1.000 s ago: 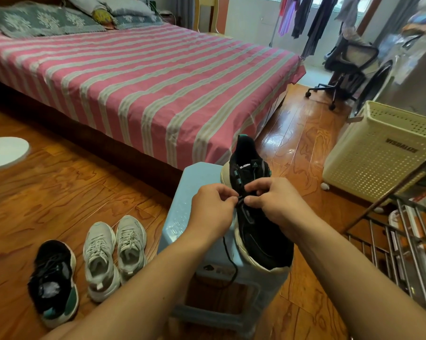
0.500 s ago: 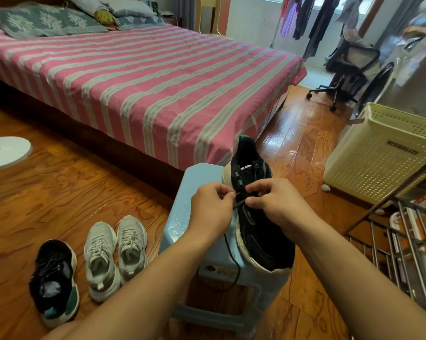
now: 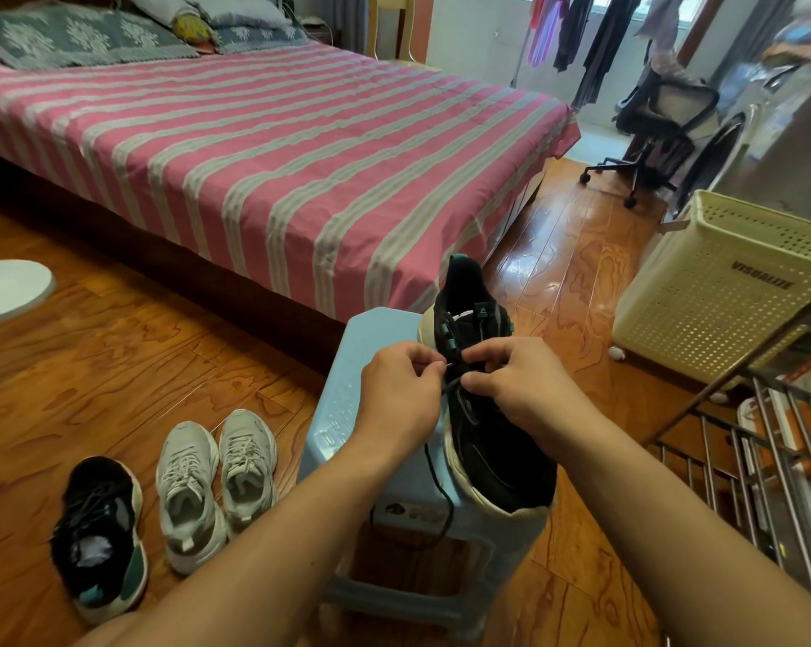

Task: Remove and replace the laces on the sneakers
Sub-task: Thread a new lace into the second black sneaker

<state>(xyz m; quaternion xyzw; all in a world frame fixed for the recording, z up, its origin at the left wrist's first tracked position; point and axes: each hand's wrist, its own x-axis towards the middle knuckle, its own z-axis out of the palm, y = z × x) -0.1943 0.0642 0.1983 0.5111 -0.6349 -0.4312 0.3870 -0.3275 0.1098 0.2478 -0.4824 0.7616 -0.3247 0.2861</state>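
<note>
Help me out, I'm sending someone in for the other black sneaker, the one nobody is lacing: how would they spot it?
Start at the pink striped bed and look down to the wooden floor beside the blue stool. Three shoes lie there in a row. The lone black sneaker is farthest from the stool, dark with a teal heel patch, next to the grey pair.
</note>
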